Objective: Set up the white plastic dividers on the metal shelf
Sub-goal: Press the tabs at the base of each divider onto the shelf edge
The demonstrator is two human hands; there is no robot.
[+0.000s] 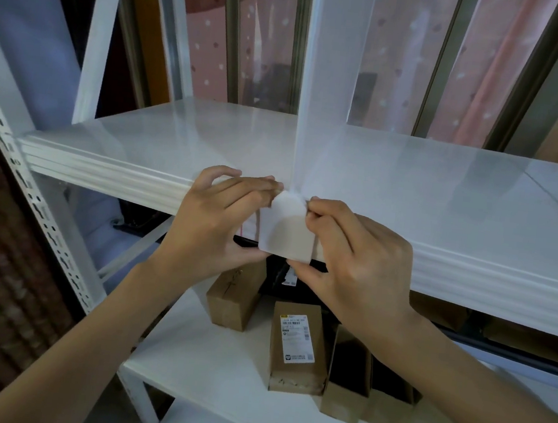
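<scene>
White metal shelf fills frame centre, front lip running from left edge down to right edge. Perforated upright at left, second post at upper left. Glossy deck, bare apart from the divider; seam visible at far right. Lower deck at bottom centre carrying cardboard boxes, some open, one labelled. Behind: pink dotted curtain and dark window frames across the top. Dim room, light coming through the fabric.

Translucent white divider standing upright at top centre, running front to back across the deck, seen almost edge-on. Front end meeting a white plastic clip tab hanging over the shelf lip at centre.

Left hand at centre left: fingers curled over the lip top, thumb under the tab's lower left corner, bracing it against the edge. Right hand at centre right: fingertips bunched, pinching the tab's upper right edge, thumb below its lower right corner. Two-sided grip probably for squaring and pressing the tab onto the lip so the panel stays vertical.

Likely step: seating the front clip. Cannot tell whether fully seated. Rear fixing hidden.
</scene>
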